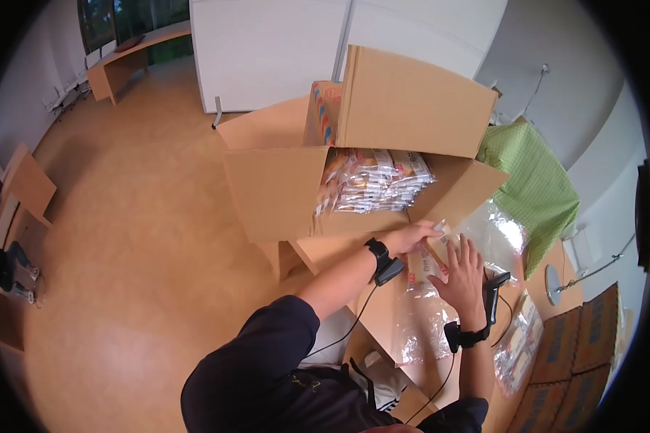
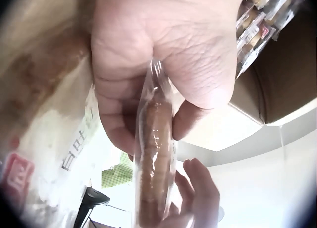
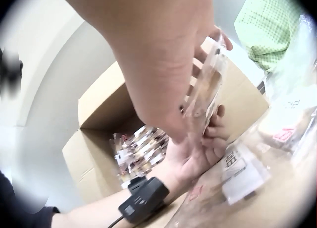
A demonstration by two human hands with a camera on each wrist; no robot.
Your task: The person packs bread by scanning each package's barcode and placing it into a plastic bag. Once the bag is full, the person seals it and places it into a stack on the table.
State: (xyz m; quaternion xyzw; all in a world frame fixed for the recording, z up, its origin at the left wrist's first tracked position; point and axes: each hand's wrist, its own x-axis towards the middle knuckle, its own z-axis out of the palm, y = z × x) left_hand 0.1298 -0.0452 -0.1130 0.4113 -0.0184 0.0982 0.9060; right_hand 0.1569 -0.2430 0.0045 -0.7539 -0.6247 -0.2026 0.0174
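Note:
My left hand [image 1: 413,237] grips a clear-wrapped packet [image 2: 156,158] with a long brown, bread-like food inside, its thumb and fingers on either side of the wrapper. Close beside it, my right hand [image 1: 464,278] has its fingers spread and fairly straight, and in the right wrist view they lie along the packet's far side. Under the hands, another wrapped packet [image 1: 417,268] with printed lettering and a red mark lies in a clear plastic bag [image 1: 426,325] on the table. The open cardboard box [image 1: 274,191] beyond holds many similar packets [image 1: 383,184] in stacks.
A green checked cloth [image 1: 531,180] drapes at the right, beside more clear plastic [image 1: 498,231]. A filled clear bag [image 1: 518,335] lies near stacked brown cartons [image 1: 570,353]. A black handheld device [image 1: 493,296] stands just right of my right hand. Cables hang from both wrists.

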